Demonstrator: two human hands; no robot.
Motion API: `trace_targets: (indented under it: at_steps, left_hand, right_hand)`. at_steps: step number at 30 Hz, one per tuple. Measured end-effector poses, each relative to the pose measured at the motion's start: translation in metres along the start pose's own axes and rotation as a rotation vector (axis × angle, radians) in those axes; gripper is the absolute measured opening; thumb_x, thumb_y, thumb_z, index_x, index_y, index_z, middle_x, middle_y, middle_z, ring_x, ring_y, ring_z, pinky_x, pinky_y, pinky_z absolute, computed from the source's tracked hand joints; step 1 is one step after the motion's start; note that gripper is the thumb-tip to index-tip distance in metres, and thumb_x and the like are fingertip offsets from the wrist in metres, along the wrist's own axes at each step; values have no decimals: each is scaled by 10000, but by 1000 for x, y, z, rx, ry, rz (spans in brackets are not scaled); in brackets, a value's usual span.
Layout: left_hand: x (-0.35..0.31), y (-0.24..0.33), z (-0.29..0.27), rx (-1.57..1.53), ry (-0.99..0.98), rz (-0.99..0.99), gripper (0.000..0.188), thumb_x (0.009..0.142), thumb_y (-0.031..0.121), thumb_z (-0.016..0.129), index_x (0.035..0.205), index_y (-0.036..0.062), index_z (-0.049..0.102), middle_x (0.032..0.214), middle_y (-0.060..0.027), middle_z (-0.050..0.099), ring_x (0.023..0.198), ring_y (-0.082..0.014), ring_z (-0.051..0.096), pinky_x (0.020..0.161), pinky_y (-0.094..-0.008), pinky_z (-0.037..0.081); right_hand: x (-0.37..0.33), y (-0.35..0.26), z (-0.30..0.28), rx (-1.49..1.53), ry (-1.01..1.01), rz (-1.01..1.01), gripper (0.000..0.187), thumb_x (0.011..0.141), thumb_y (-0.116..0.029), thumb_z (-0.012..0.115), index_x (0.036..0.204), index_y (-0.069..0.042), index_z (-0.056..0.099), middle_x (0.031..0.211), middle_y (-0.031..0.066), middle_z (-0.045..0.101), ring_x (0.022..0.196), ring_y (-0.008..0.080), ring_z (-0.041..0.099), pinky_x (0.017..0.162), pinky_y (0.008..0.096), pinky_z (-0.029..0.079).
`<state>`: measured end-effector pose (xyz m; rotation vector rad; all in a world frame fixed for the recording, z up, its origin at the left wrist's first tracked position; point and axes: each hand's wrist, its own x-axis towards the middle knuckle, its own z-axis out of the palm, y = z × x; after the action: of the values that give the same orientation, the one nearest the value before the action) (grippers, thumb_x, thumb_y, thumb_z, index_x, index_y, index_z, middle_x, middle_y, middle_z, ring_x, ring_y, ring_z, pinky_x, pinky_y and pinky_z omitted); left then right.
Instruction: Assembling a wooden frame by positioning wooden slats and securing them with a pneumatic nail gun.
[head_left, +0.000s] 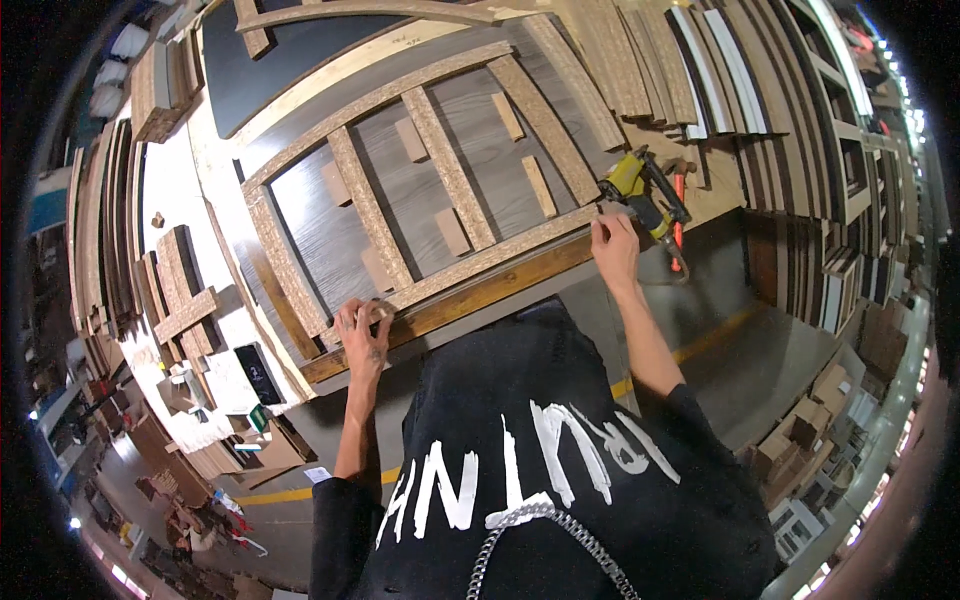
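A ladder-like frame of particleboard strips lies on a grey wood-grain panel (pixel 375 180) in front of me. My left hand (pixel 362 332) is closed over the left end of its near particleboard strip (pixel 500 248). At that strip's right end, my right hand (pixel 614 245) is closed with bent fingers on the edge. Two inner crosspieces, a middle-left strip (pixel 368 195) and a middle-right strip (pixel 450 165), run between the near and far rails. Small wood blocks (pixel 410 140) lie between them. A yellow-green and black nail gun (pixel 632 190) rests just beyond my right hand.
A hammer with an orange handle (pixel 678 230) lies beside the nail gun. Stacked strips (pixel 610 60) fill the far right. A brown wooden beam (pixel 490 290) edges the bench nearest me. On the left are loose wood pieces (pixel 185 290) and a black phone (pixel 257 375).
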<state>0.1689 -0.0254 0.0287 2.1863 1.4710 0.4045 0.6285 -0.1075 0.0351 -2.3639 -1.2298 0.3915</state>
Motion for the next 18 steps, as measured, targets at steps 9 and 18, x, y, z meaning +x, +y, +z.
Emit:
trace_targets:
  at_steps: [9,18]
  left_hand:
    - [14,26,-36,344,-167,-87,382,782,233,780,1144,145,693,1163,-78,576,1122,-296,519,1013,-466,331]
    - [205,177,48,163,103,224,283,886,210,709,1152,120,680,1214,-100,606,1149,-292,557,1022,-461,364]
  right_hand:
    - [108,-54,-6,-218,-411,-95,487,866,-339,712,1142,44,594,1056,247,657,987,401,648,825,461,533]
    - [101,-41,-11,-146,-600,-92,428,836,-296,743,1005,72,605,871,263,678,815,404,693,725,471,560]
